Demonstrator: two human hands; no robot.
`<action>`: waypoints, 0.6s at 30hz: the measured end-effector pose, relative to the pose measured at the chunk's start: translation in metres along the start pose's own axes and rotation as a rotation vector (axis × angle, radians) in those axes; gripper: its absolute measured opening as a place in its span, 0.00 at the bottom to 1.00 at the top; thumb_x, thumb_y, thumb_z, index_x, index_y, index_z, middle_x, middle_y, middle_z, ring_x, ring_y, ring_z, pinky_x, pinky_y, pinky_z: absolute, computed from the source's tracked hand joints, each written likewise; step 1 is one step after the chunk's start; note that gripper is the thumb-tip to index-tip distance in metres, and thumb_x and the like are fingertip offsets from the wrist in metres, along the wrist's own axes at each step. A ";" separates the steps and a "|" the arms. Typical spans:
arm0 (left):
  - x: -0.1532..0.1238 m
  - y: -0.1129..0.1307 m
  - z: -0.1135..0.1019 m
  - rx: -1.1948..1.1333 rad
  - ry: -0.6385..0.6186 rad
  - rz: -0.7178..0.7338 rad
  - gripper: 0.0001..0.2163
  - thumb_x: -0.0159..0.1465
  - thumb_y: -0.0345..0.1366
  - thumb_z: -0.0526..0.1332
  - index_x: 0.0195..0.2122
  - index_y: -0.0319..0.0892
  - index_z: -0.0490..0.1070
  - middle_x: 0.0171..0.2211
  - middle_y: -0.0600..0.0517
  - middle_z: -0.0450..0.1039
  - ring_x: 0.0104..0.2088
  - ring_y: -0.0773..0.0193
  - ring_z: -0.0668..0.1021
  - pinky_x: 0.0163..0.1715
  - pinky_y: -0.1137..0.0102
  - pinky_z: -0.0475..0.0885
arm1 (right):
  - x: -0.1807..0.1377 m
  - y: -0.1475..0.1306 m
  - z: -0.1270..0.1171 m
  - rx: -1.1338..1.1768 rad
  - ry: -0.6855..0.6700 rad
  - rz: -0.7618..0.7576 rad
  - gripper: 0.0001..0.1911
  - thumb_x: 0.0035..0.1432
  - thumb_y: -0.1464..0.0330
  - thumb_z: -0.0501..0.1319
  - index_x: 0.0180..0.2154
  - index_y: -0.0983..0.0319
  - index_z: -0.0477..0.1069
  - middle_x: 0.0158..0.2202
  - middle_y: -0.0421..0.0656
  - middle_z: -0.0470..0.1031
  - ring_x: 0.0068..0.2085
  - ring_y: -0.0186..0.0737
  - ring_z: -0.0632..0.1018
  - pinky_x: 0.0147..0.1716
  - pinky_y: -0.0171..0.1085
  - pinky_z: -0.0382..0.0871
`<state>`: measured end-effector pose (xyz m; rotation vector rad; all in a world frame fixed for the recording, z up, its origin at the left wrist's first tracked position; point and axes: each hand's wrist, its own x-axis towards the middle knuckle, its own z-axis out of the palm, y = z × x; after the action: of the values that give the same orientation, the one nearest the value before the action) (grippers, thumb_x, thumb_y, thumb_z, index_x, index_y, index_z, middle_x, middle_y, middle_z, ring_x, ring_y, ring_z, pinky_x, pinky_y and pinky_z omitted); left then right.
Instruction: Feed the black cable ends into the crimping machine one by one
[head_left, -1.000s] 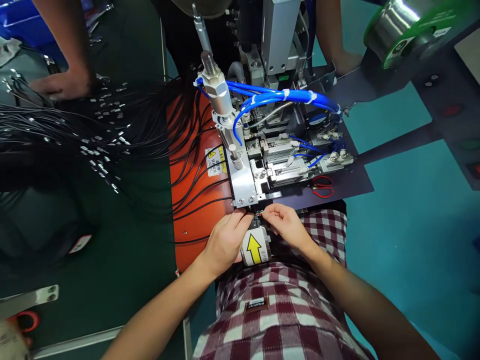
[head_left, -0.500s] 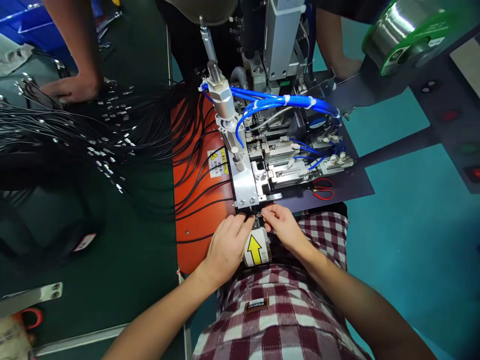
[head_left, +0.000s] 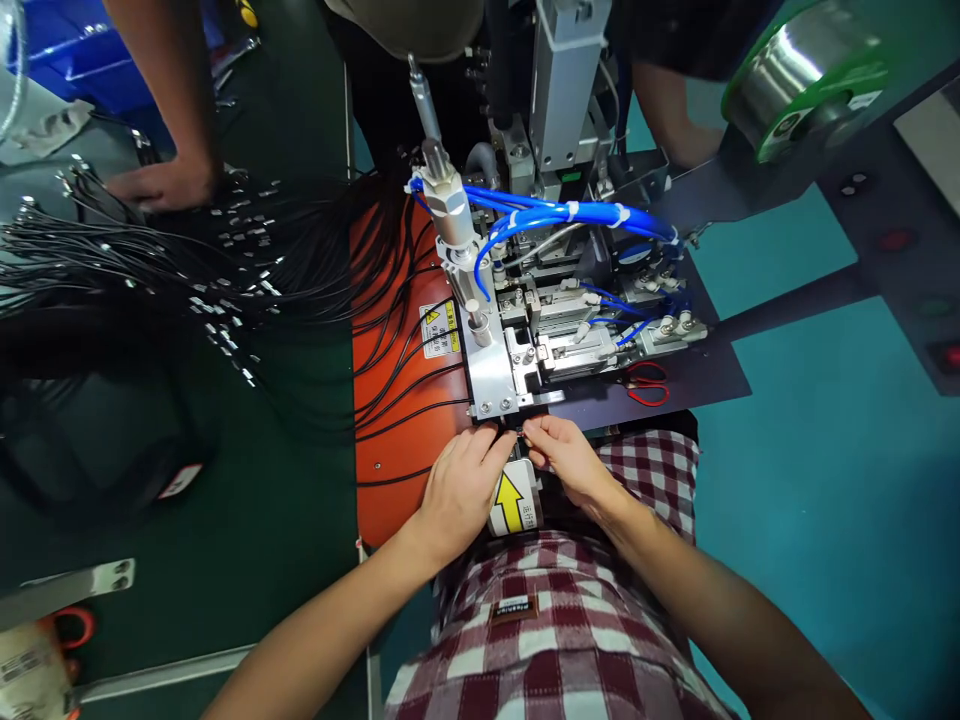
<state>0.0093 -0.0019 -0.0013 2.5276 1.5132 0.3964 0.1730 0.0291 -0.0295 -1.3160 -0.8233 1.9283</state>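
Note:
My left hand (head_left: 460, 487) and my right hand (head_left: 568, 455) meet at the front edge of a small metal machine (head_left: 504, 368), fingertips pinched together on a thin black cable end (head_left: 512, 432) that is too small to make out well. Just below the fingers sits a cylinder with a yellow arrow label (head_left: 512, 500). Black cables (head_left: 397, 375) run from the left across an orange plate (head_left: 390, 440) toward my left hand.
A large spread of black cables with metal ends (head_left: 180, 270) covers the green table at left, where another person's hand (head_left: 161, 183) rests. Blue air hoses (head_left: 555, 212) loop over the machine. Red scissors (head_left: 646, 383) lie right of it. A wire spool (head_left: 795, 70) stands at upper right.
Both hands stay pinched at the machine's front edge, with the fingertips drawn slightly closer together. The view has shifted a little; the other person's hand has barely moved.

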 end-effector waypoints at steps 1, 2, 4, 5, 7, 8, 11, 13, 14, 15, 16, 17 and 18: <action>-0.003 -0.001 0.001 -0.037 0.006 -0.008 0.15 0.66 0.30 0.50 0.51 0.37 0.70 0.38 0.43 0.70 0.36 0.57 0.72 0.35 0.64 0.72 | 0.000 0.000 0.000 0.010 -0.002 0.003 0.20 0.50 0.53 0.64 0.23 0.63 0.63 0.18 0.33 0.60 0.19 0.27 0.58 0.20 0.32 0.48; -0.008 -0.003 0.001 -0.077 0.011 -0.026 0.16 0.66 0.30 0.50 0.52 0.37 0.69 0.40 0.42 0.69 0.38 0.56 0.72 0.37 0.64 0.72 | 0.000 0.000 0.000 0.014 -0.003 -0.001 0.20 0.50 0.53 0.64 0.23 0.63 0.63 0.17 0.33 0.59 0.19 0.27 0.57 0.21 0.32 0.48; -0.024 -0.005 0.000 -0.129 0.019 -0.085 0.18 0.67 0.28 0.48 0.55 0.37 0.66 0.45 0.41 0.68 0.45 0.56 0.71 0.43 0.64 0.72 | 0.000 -0.001 0.000 0.020 -0.008 -0.010 0.20 0.50 0.54 0.64 0.23 0.63 0.64 0.17 0.32 0.59 0.19 0.27 0.57 0.21 0.32 0.48; -0.033 -0.006 -0.001 -0.120 0.026 -0.126 0.19 0.67 0.27 0.47 0.57 0.37 0.64 0.49 0.40 0.66 0.48 0.56 0.70 0.47 0.63 0.71 | 0.000 -0.001 0.000 0.022 -0.006 -0.016 0.20 0.50 0.54 0.65 0.23 0.63 0.64 0.18 0.33 0.59 0.19 0.27 0.58 0.21 0.32 0.48; -0.052 -0.006 -0.002 -0.039 0.024 -0.212 0.21 0.67 0.27 0.47 0.61 0.38 0.59 0.53 0.40 0.64 0.52 0.54 0.68 0.50 0.61 0.69 | 0.000 -0.001 -0.001 0.020 0.001 -0.015 0.19 0.50 0.54 0.65 0.24 0.63 0.65 0.20 0.33 0.60 0.20 0.27 0.58 0.21 0.31 0.48; -0.059 -0.005 -0.003 0.020 0.025 -0.250 0.22 0.67 0.29 0.48 0.63 0.39 0.56 0.55 0.40 0.64 0.53 0.53 0.68 0.51 0.59 0.68 | 0.000 0.000 -0.002 0.016 0.004 -0.012 0.19 0.50 0.54 0.65 0.24 0.63 0.65 0.20 0.33 0.60 0.20 0.27 0.59 0.20 0.31 0.48; -0.068 -0.003 -0.002 0.169 0.025 -0.314 0.24 0.68 0.35 0.51 0.65 0.40 0.52 0.59 0.41 0.61 0.55 0.49 0.66 0.51 0.57 0.68 | 0.000 0.001 -0.003 0.002 0.004 -0.015 0.19 0.51 0.55 0.65 0.24 0.63 0.65 0.20 0.33 0.60 0.20 0.27 0.59 0.21 0.32 0.50; -0.066 -0.003 -0.001 0.205 0.017 -0.322 0.24 0.68 0.37 0.51 0.65 0.41 0.53 0.60 0.42 0.60 0.57 0.48 0.65 0.51 0.57 0.69 | 0.000 0.002 -0.002 -0.002 0.006 -0.035 0.19 0.50 0.55 0.65 0.25 0.63 0.66 0.21 0.34 0.61 0.20 0.27 0.60 0.21 0.32 0.50; -0.065 -0.002 0.000 0.208 0.012 -0.327 0.24 0.68 0.38 0.50 0.65 0.42 0.53 0.60 0.42 0.60 0.57 0.48 0.65 0.51 0.58 0.69 | 0.000 0.002 -0.001 -0.001 0.007 -0.043 0.19 0.50 0.55 0.65 0.25 0.63 0.66 0.21 0.34 0.61 0.20 0.27 0.60 0.21 0.32 0.51; -0.064 -0.002 0.000 0.205 0.006 -0.331 0.24 0.68 0.38 0.50 0.65 0.42 0.54 0.60 0.42 0.61 0.57 0.48 0.65 0.51 0.58 0.69 | 0.000 0.002 -0.001 -0.002 0.008 -0.047 0.19 0.50 0.55 0.66 0.25 0.63 0.66 0.21 0.34 0.61 0.20 0.27 0.60 0.21 0.32 0.51; -0.064 -0.002 0.000 0.197 -0.001 -0.334 0.23 0.68 0.38 0.50 0.65 0.42 0.54 0.59 0.43 0.61 0.57 0.49 0.65 0.51 0.58 0.70 | 0.001 0.002 -0.001 -0.005 0.013 -0.053 0.19 0.49 0.54 0.66 0.24 0.63 0.66 0.21 0.34 0.62 0.20 0.27 0.60 0.21 0.31 0.51; -0.064 -0.003 -0.001 0.188 -0.006 -0.336 0.23 0.68 0.38 0.50 0.65 0.43 0.54 0.59 0.43 0.61 0.58 0.49 0.65 0.51 0.58 0.70 | 0.001 0.001 -0.002 -0.011 0.024 -0.060 0.20 0.49 0.54 0.66 0.24 0.63 0.66 0.21 0.34 0.62 0.20 0.27 0.61 0.22 0.31 0.52; -0.065 -0.004 -0.001 0.179 -0.011 -0.337 0.23 0.68 0.38 0.50 0.65 0.43 0.54 0.59 0.43 0.61 0.58 0.49 0.65 0.51 0.58 0.70 | 0.001 0.001 -0.003 -0.016 0.043 -0.067 0.20 0.49 0.53 0.66 0.25 0.64 0.67 0.21 0.35 0.63 0.20 0.27 0.62 0.22 0.31 0.53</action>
<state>-0.0239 -0.0567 -0.0102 2.3250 2.0049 0.2053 0.1756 0.0293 -0.0321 -1.3187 -0.8527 1.8385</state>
